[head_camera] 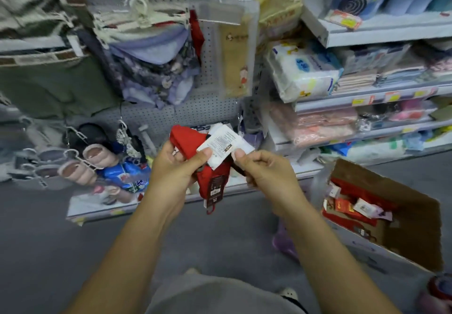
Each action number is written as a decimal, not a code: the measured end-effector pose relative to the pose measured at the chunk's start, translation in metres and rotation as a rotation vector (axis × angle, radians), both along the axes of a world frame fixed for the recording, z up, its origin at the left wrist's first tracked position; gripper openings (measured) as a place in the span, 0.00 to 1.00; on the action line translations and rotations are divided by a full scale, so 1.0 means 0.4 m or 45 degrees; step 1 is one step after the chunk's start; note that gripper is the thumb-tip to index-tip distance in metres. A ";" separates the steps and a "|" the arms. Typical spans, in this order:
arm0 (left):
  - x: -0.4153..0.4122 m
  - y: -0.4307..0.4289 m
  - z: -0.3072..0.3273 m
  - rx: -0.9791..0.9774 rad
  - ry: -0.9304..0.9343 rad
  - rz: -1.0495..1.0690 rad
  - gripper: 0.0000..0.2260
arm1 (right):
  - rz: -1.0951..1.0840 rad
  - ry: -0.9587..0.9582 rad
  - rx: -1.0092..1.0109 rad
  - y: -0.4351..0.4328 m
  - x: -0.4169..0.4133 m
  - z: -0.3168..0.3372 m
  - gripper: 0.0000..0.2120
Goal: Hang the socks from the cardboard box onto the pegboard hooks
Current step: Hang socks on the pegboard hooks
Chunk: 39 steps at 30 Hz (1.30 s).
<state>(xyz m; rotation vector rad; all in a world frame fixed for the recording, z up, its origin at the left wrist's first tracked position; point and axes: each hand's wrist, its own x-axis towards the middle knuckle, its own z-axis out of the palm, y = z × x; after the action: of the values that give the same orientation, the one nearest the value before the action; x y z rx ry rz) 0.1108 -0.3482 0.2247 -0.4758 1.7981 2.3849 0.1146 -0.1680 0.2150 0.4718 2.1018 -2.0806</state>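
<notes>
My left hand [178,164] grips a bundle of red socks [189,140] with dark labels hanging below it. My right hand [259,167] pinches the white paper tags [223,143] on top of that bundle, thumb and forefinger at the tag's right edge. Both hands are in the middle of the view, in front of the grey pegboard [195,110]. The open cardboard box [415,216] lies on the floor at the lower right, with more red socks [352,206] and tags inside. A bare metal hook [123,124] sticks out of the pegboard, left of my hands.
Clothes on hangers [146,52] and a clear packet [232,52] hang on the upper pegboard. Slippers [83,164] hang at the lower left. Shelves [367,98] with packaged goods stand at the right. A purple slipper [285,241] lies on the grey floor by the box.
</notes>
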 end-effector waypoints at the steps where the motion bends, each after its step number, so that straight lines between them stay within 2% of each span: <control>1: -0.009 -0.042 0.009 -0.001 0.003 0.029 0.19 | -0.006 0.080 0.108 -0.029 -0.005 0.008 0.16; 4: -0.024 -0.155 0.041 0.024 0.018 0.072 0.16 | 0.094 0.438 0.225 -0.125 -0.020 0.050 0.09; 7: -0.032 -0.249 0.080 0.080 0.056 0.086 0.19 | 0.423 0.768 0.457 -0.232 -0.060 0.090 0.20; 9: -0.036 -0.298 0.107 0.107 0.091 0.095 0.21 | 0.511 0.847 0.508 -0.297 -0.096 0.111 0.22; 12: -0.045 -0.357 0.150 0.130 0.138 0.102 0.24 | 0.470 0.951 0.490 -0.375 -0.145 0.135 0.19; 16: -0.060 -0.405 0.178 0.164 0.234 0.136 0.32 | 0.522 0.841 0.330 -0.434 -0.197 0.168 0.12; 19: -0.089 -0.424 0.180 0.103 0.240 0.217 0.27 | 0.466 0.850 0.228 -0.456 -0.246 0.197 0.06; 25: -0.187 -0.442 0.212 0.070 0.257 0.450 0.21 | 0.375 0.761 0.125 -0.445 -0.384 0.267 0.08; 27: -0.226 -0.448 0.223 0.054 0.295 0.523 0.24 | 0.373 0.697 0.109 -0.425 -0.439 0.291 0.10; 33: -0.338 -0.413 0.261 0.015 0.376 0.634 0.40 | 0.378 0.619 0.086 -0.350 -0.556 0.357 0.14; 39: -0.416 -0.364 0.307 0.059 0.469 0.591 0.43 | 0.399 0.612 0.100 -0.314 -0.629 0.403 0.15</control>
<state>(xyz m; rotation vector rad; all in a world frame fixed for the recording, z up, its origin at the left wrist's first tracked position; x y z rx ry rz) -0.0558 -0.4938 0.3477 -0.5242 1.9389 2.9901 -0.1371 -0.2934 0.3762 -0.3723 2.3146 -2.0757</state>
